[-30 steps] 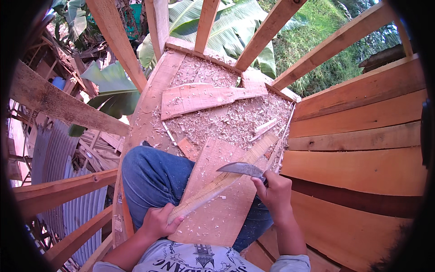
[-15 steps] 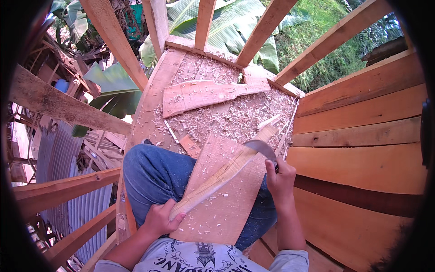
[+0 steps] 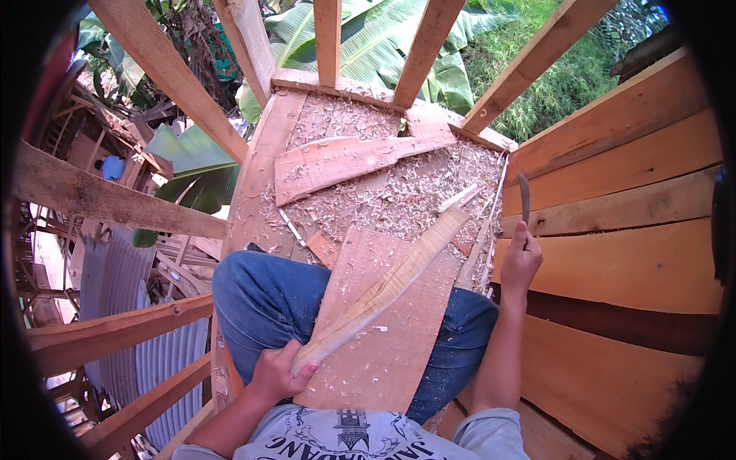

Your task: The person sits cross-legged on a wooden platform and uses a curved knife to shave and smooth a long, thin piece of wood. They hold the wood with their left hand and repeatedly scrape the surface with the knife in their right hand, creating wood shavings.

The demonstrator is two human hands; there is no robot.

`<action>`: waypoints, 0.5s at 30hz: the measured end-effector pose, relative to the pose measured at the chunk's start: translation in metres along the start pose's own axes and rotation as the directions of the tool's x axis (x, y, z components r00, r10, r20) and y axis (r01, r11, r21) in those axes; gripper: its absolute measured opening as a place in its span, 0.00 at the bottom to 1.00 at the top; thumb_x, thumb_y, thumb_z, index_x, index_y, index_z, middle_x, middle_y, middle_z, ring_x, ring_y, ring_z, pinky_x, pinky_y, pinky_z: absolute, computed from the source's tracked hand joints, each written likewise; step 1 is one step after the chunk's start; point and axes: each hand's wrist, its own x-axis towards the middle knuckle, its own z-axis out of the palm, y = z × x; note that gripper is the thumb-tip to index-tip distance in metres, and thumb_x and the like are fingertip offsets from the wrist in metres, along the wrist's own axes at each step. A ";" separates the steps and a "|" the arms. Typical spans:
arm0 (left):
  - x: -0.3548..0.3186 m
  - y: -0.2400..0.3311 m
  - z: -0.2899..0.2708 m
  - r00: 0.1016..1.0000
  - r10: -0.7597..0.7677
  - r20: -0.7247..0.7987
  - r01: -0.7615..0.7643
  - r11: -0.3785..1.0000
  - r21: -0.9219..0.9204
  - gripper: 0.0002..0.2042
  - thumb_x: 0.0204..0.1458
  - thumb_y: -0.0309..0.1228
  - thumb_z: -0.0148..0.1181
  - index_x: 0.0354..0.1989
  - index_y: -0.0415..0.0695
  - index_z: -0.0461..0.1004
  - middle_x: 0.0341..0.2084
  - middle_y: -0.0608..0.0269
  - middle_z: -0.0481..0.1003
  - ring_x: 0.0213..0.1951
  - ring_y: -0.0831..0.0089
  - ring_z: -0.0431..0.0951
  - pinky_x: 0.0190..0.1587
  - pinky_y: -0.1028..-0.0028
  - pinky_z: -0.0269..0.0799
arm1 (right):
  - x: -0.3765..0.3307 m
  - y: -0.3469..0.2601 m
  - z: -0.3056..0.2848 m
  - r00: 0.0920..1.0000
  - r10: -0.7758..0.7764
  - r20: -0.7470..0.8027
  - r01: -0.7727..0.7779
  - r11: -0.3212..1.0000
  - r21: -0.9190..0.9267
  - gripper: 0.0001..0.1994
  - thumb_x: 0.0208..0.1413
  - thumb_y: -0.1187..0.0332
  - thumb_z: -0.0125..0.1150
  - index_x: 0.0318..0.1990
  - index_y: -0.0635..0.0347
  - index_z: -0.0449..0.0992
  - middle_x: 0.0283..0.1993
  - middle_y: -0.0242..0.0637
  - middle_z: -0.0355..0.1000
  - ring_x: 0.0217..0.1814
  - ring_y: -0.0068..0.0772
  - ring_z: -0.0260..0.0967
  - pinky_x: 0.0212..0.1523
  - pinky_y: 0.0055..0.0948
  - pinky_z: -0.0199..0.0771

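Head view: counted one pale wooden stick [image 3: 387,287] near the middle, slanting from eight o'clock at its narrower end to between one and two at its broader end. Saw one wide board [image 3: 418,314] underneath, laid over the lap; could not tell resting from hovering along the stick's length. Taking the stick as the clock's centre, found one left hand [image 3: 277,376] at eight o'clock, fingers wrapped round the narrower end. Found one right hand [image 3: 521,261] between two and three, well apart from the stick, clenched on one knife [image 3: 525,198], handle mostly hidden, dark curved blade pointing to twelve.

Noted two knees in blue jeans [image 3: 264,287], at nine and just past three, and one grey printed shirt [image 3: 345,438] at six.

Farther out, counted one larger cut plank [image 3: 330,167] at eleven, one small orange-brown block [image 3: 323,249] and one thin white strip [image 3: 290,227] at ten, and one pale offcut [image 3: 458,198] at one, among shavings [image 3: 429,180] too many to count.

Beyond, counted five slats [image 3: 327,42] between ten and one, at least three rails [image 3: 115,201] between eight and ten, and at least five wall planks [image 3: 613,264] around three. Glimpsed broad green leaves [image 3: 368,50] at twelve, past the slats.
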 end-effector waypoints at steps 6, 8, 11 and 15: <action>-0.002 0.000 0.002 0.999 -0.030 -0.028 0.030 1.000 -0.004 0.16 0.48 0.39 0.64 0.27 0.39 0.68 0.15 0.47 0.71 0.20 0.49 0.76 0.21 0.62 0.70 | -0.058 0.004 0.029 0.976 0.075 0.205 -0.054 0.993 -0.103 0.21 0.60 0.50 0.55 0.40 0.62 0.80 0.12 0.39 0.57 0.17 0.23 0.55 0.21 0.33 0.56; -0.005 -0.001 0.004 0.998 -0.054 -0.021 0.054 0.998 -0.019 0.16 0.47 0.40 0.65 0.27 0.39 0.68 0.15 0.47 0.71 0.20 0.49 0.77 0.22 0.62 0.71 | -0.052 0.004 0.030 0.975 0.103 0.195 -0.104 0.995 -0.004 0.21 0.60 0.50 0.55 0.41 0.61 0.81 0.12 0.39 0.58 0.16 0.25 0.56 0.21 0.34 0.56; -0.001 0.009 -0.004 0.999 -0.050 -0.017 0.050 0.999 -0.021 0.17 0.46 0.40 0.66 0.27 0.39 0.69 0.15 0.48 0.71 0.21 0.49 0.77 0.23 0.61 0.71 | -0.053 0.014 0.036 0.982 0.096 0.161 -0.109 0.991 0.073 0.21 0.59 0.50 0.56 0.35 0.62 0.80 0.12 0.39 0.61 0.15 0.33 0.57 0.21 0.36 0.57; -0.006 0.013 -0.005 0.999 -0.035 -0.039 0.035 0.999 0.006 0.17 0.44 0.39 0.67 0.27 0.38 0.68 0.15 0.47 0.71 0.21 0.50 0.77 0.23 0.61 0.70 | -0.062 0.001 0.030 0.971 0.066 0.230 -0.056 0.997 -0.046 0.25 0.58 0.47 0.56 0.26 0.65 0.76 0.16 0.46 0.67 0.20 0.46 0.67 0.24 0.42 0.63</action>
